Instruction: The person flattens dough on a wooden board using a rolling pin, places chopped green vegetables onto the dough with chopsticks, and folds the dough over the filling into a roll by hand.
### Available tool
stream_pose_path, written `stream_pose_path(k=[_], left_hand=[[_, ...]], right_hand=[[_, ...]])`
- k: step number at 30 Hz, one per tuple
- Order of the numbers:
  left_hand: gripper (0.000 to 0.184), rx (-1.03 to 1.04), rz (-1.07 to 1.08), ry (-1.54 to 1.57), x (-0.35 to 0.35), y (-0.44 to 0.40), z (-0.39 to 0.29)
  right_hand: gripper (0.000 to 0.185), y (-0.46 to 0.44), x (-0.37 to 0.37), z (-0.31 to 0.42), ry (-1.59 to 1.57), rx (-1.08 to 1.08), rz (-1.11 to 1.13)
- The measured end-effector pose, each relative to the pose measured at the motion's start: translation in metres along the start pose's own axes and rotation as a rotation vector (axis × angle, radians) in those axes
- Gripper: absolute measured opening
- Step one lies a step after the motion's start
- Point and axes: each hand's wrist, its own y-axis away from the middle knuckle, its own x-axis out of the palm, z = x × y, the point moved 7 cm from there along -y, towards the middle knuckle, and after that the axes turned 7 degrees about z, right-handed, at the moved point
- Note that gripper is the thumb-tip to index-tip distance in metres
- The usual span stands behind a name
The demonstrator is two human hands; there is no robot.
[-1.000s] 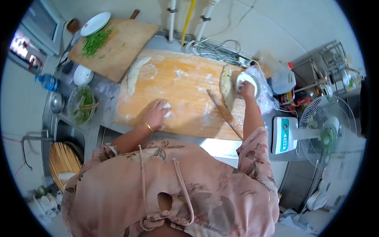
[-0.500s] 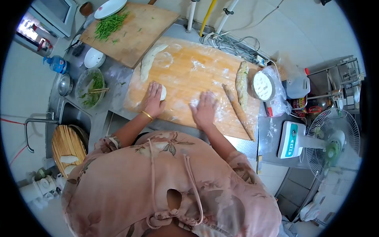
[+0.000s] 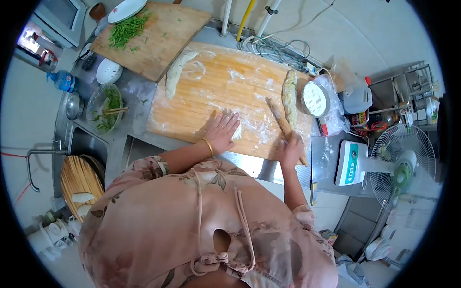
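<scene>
My left hand [image 3: 223, 132] lies flat, fingers stretched, over a small piece of white dough [image 3: 236, 134] near the front of the floured wooden board [image 3: 216, 86]. Most of that dough is hidden under the palm. At the board's right side, my right hand [image 3: 291, 150] is closed around the lower part of a wooden rolling pin [image 3: 277, 114]. Just beyond the pin rests a long dough roll with green flecks [image 3: 289, 97]. A pale dough strip [image 3: 175, 77] lies along the board's far left edge.
A second board [image 3: 158, 41] with chopped greens [image 3: 126, 32] overlaps the back left. A glass bowl [image 3: 91, 117] with greens and chopsticks stands left. Right of the board are a bowl of flour [image 3: 315, 98], a scale [image 3: 350, 163] and a fan [image 3: 403, 165].
My left hand has moved right across the board together with the dough piece. My right hand has left the bare board and taken hold of the rolling pin.
</scene>
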Motion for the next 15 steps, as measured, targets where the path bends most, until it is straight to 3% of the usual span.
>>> stream_pose_path(k=[4,10,12,15], left_hand=[[0.085,0.038,0.029,-0.077,0.001,0.004,0.002],[0.081,0.065,0.045,0.009,-0.007,-0.002,0.008],[0.077,-0.084,-0.070,0.130,-0.028,0.011,0.022],[0.071,-0.216,-0.339,0.174,-0.039,0.023,0.060]], right_hand=[[0.049,0.002,0.000,-0.027,0.067,0.081,0.100],[0.043,0.003,-0.011,0.012,-0.128,-0.204,0.048],[0.043,0.010,-0.010,0.041,-0.178,-0.347,0.051],[0.046,0.006,-0.002,0.094,-0.224,-0.416,0.288]])
